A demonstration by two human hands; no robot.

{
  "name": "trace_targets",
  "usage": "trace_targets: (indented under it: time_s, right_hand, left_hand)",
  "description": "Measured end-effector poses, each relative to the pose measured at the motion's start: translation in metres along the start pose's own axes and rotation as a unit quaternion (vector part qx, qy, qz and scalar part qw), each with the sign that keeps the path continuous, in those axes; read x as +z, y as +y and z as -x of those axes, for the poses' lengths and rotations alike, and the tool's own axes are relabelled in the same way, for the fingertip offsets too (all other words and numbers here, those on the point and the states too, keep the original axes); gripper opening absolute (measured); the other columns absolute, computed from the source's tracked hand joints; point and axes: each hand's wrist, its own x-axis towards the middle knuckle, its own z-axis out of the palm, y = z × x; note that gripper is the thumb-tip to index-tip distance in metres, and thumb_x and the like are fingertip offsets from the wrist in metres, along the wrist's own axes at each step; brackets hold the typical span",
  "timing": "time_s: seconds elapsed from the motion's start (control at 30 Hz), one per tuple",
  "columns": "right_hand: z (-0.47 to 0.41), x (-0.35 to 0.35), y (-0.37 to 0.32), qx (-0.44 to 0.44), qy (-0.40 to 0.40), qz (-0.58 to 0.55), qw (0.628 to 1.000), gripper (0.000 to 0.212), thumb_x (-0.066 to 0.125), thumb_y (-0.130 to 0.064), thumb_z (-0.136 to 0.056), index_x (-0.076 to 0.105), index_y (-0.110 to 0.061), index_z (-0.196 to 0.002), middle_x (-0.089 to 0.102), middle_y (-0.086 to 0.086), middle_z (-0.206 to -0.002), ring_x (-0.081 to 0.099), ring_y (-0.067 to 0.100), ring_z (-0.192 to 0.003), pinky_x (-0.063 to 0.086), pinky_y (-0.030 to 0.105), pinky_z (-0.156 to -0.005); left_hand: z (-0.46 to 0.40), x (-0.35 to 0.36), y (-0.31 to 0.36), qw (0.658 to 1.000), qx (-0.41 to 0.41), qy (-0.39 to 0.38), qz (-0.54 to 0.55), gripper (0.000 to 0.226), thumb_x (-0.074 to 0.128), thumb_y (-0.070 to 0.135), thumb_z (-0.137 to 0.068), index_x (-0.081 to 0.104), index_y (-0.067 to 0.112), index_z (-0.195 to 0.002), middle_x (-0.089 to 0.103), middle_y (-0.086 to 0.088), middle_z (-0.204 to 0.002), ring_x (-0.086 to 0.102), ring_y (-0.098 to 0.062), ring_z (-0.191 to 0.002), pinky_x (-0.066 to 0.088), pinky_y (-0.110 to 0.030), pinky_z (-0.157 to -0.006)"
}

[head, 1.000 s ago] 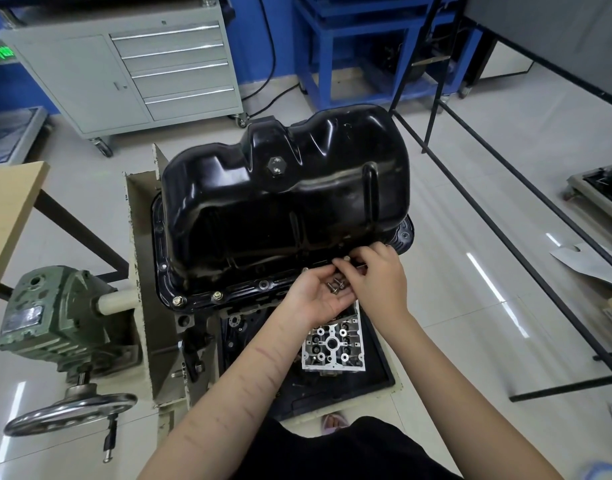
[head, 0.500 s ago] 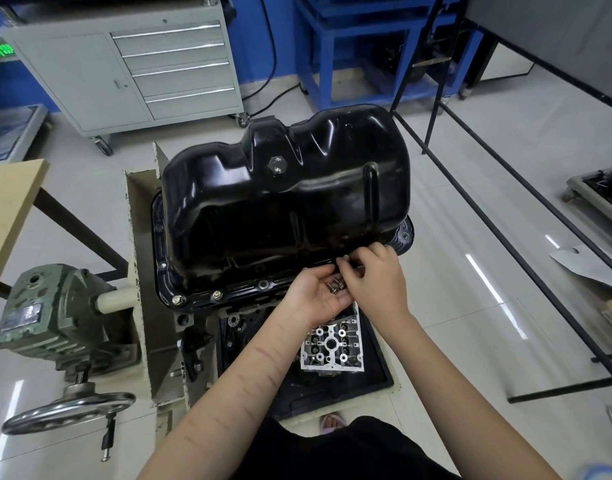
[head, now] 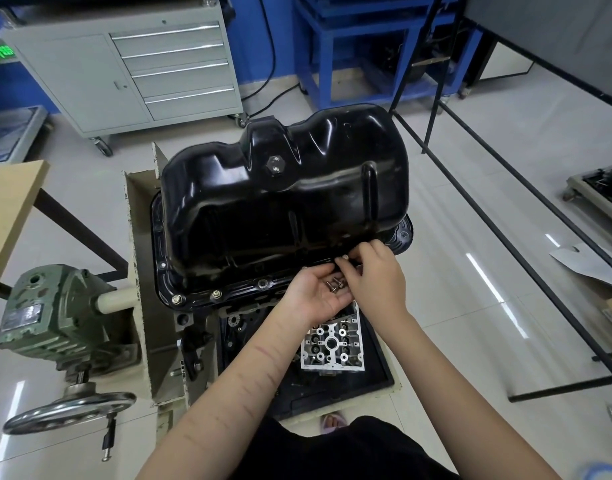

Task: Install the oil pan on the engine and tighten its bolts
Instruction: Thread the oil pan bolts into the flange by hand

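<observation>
- Left hand [head: 320,295] cupped palm-up just below the oil pan [head: 283,199] flange, cradling loose bolts [head: 335,285].
- Right hand [head: 373,275] beside it, fingertips pinched at the pan's near rim; pinched item too small to tell.
- Oil pan seated on the engine [head: 332,344], two bolts at its near-left flange.
- Grey tool cabinet [head: 124,71] beyond the pan.

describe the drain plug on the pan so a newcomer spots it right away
Find the big glossy black oil pan on the engine stand. High on its near face, below the raised hump, sits the drain plug: one large black hex head, far from the small silver bolts on the flange.
</observation>
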Motion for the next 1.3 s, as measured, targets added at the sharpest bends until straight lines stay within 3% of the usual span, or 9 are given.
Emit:
trace_targets:
  time_s: [0.1, 0.23, 0.47, 0.6, 0.77, 0.87, 0.93, 1.03, 1.3]
  right_hand:
    - [-0.001, 0.000, -0.001, 0.012, -0.006, 0.003, 1.000, 0.027, 0.068, -0.027, -0.080, 0.065, -0.001, -0.088, 0.059, 0.012, -0.088, 0.054, 0.028, -0.087, 0.042, 0.036, -0.072]
    - [0.004, -0.001, -0.001, -0.011, -0.001, -0.009, 1.000, 0.017, 0.068, -0.016, -0.079, 0.068, 0.000, -0.085, 0.061, 0.015, -0.086, 0.056, 0.033, -0.087, 0.048, 0.043, -0.074]
    - [-0.004, -0.001, 0.000, 0.012, -0.024, -0.004, 1.000, 0.029, 0.069, -0.027, -0.080, 0.064, 0.001, -0.084, 0.058, 0.015, -0.088, 0.051, 0.030, -0.089, 0.042, 0.037, -0.075]
    - [0.003, -0.004, 0.002, -0.004, -0.004, -0.065, 0.998, 0.015, 0.069, -0.011, -0.079, 0.069, 0.001, -0.088, 0.060, 0.015, -0.087, 0.056, 0.032, -0.089, 0.044, 0.036, -0.079]
    - [0.000, -0.003, 0.003, -0.004, -0.003, -0.060, 0.998, 0.018, 0.071, -0.014, -0.079, 0.063, 0.002, -0.076, 0.056, 0.015, -0.080, 0.053, 0.031, -0.083, 0.042, 0.034, -0.071]
    - [0.003, -0.007, 0.004, -0.007, 0.017, -0.075, 0.997, 0.020, 0.073, -0.015, -0.077, 0.064, 0.002, -0.078, 0.057, 0.015, -0.082, 0.054, 0.030, -0.083, 0.041, 0.030, -0.071]
    - [0.010, -0.013, 0.007, -0.042, 0.046, -0.085, 0.994, 0.015, 0.072, -0.012, -0.075, 0.067, 0.001, -0.081, 0.058, 0.014, -0.083, 0.055, 0.030, -0.080, 0.041, 0.027, -0.071]
    - [0.026, -0.018, 0.013, -0.105, 0.024, -0.037, 0.994, 0.013, 0.074, -0.011, -0.069, 0.071, -0.002, -0.079, 0.058, 0.012, -0.079, 0.056, 0.030, -0.073, 0.047, 0.032, -0.064]
    - [0.033, -0.019, 0.012, -0.084, -0.011, -0.042, 0.996, 0.013, 0.080, -0.007, -0.066, 0.072, -0.006, -0.076, 0.056, 0.011, -0.075, 0.056, 0.030, -0.071, 0.048, 0.034, -0.056]
  left_hand:
    - [-0.001, -0.001, 0.000, 1.000, 0.003, -0.006, -0.001, 0.029, 0.039, 0.014, -0.096, 0.057, -0.006, -0.085, 0.067, -0.023, -0.069, 0.061, -0.031, -0.081, 0.046, -0.041, -0.078]
    - [-0.001, -0.001, 0.000, 1.000, 0.003, -0.011, -0.003, 0.027, 0.040, 0.014, -0.095, 0.058, -0.005, -0.087, 0.069, -0.020, -0.070, 0.068, -0.029, -0.065, 0.056, -0.040, -0.062]
    - [-0.002, -0.001, 0.000, 1.000, 0.004, -0.011, -0.015, 0.029, 0.037, 0.014, -0.096, 0.057, -0.005, -0.087, 0.068, -0.022, -0.069, 0.061, -0.030, -0.079, 0.046, -0.041, -0.076]
    - [-0.003, -0.001, 0.000, 1.000, 0.000, -0.009, -0.022, 0.030, 0.038, 0.014, -0.096, 0.057, -0.008, -0.088, 0.068, -0.022, -0.070, 0.065, -0.030, -0.071, 0.048, -0.040, -0.070]
    - [-0.004, -0.002, 0.000, 1.000, 0.000, -0.012, -0.006, 0.030, 0.038, 0.013, -0.096, 0.057, -0.009, -0.088, 0.067, -0.024, -0.073, 0.061, -0.032, -0.082, 0.046, -0.043, -0.081]
    - [-0.004, -0.004, 0.000, 1.000, -0.002, -0.021, -0.005, 0.030, 0.040, 0.016, -0.095, 0.058, -0.008, -0.094, 0.066, -0.025, -0.088, 0.061, -0.033, -0.088, 0.046, -0.044, -0.083]
    - [-0.005, -0.006, 0.001, 1.000, -0.001, -0.025, -0.004, 0.032, 0.044, 0.019, -0.094, 0.056, -0.010, -0.098, 0.063, -0.025, -0.096, 0.063, -0.034, -0.089, 0.050, -0.042, -0.079]
    - [-0.007, -0.008, -0.001, 0.999, -0.002, -0.033, -0.006, 0.038, 0.047, 0.023, -0.092, 0.061, -0.013, -0.090, 0.068, -0.024, -0.083, 0.069, -0.031, -0.071, 0.059, -0.035, -0.064]
    - [-0.008, -0.007, -0.007, 0.999, 0.021, -0.044, -0.014, 0.046, 0.046, 0.026, -0.091, 0.069, -0.013, -0.080, 0.070, -0.023, -0.088, 0.070, -0.029, -0.074, 0.058, -0.035, -0.064]
